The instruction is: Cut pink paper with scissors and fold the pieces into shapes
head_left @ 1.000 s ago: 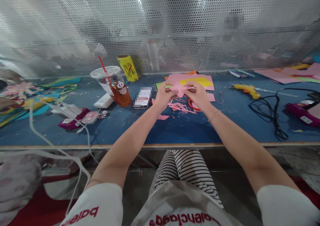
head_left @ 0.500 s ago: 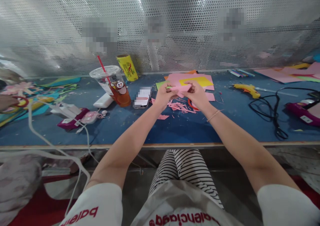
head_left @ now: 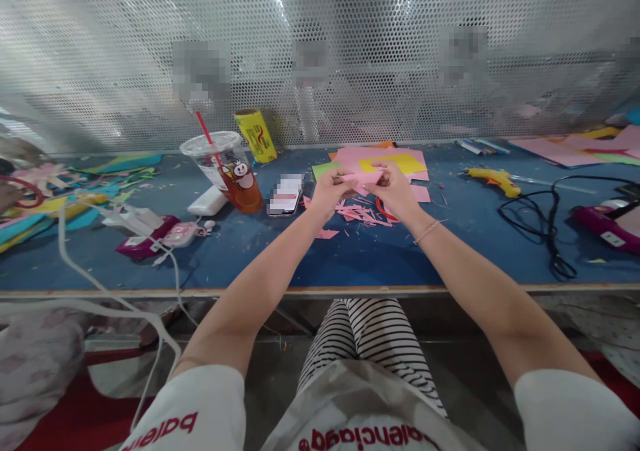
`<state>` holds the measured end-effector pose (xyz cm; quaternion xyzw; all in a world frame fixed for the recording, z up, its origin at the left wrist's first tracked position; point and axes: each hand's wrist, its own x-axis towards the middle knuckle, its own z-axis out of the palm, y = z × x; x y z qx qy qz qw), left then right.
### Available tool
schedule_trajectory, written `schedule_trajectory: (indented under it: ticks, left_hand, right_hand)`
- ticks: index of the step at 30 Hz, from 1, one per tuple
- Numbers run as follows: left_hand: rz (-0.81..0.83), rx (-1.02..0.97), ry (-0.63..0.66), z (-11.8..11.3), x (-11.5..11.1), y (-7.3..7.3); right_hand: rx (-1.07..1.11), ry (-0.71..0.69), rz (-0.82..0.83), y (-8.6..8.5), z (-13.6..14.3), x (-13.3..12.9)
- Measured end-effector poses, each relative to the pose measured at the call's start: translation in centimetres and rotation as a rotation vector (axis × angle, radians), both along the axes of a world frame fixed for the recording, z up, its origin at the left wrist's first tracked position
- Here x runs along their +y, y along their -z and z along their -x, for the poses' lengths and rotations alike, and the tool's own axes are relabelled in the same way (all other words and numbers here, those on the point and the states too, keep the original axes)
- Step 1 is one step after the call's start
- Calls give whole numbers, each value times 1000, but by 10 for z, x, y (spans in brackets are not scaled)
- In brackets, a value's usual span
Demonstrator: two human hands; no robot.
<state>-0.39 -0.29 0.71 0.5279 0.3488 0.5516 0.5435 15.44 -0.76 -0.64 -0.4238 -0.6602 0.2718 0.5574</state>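
A small piece of pink paper is held up between my two hands. My left hand pinches its left edge, and my right hand grips its right edge. Under and behind the hands lie larger pink sheets, a yellow sheet and a green sheet. Narrow pink paper strips are heaped just below the hands. Part of a red-handled tool shows beside the strips, mostly hidden by my right hand.
Left of me stand a drink cup with a red straw, a yellow tube and a phone. A yellow glue gun and black cable lie right. At far left, another person's hand holds red-handled scissors.
My hands stay almost in place, with the pink paper tilted slightly differently between them. At far left, the other person's hand and red handles have shifted a little left.
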Motion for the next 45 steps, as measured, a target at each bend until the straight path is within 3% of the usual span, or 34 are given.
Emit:
schedule_trajectory:
  ticks: [25,33,45]
  left_hand:
    - [-27,7,-21,-1,3,0]
    - [-3,16,-24,-1,2,0]
    - [-20,-28,10,-2,2,2]
  right_hand:
    - [51,1,-25,0,-1,1]
    - [230,-62,57,6,-2,7]
    - [598,-206,177,-6,2,-1]
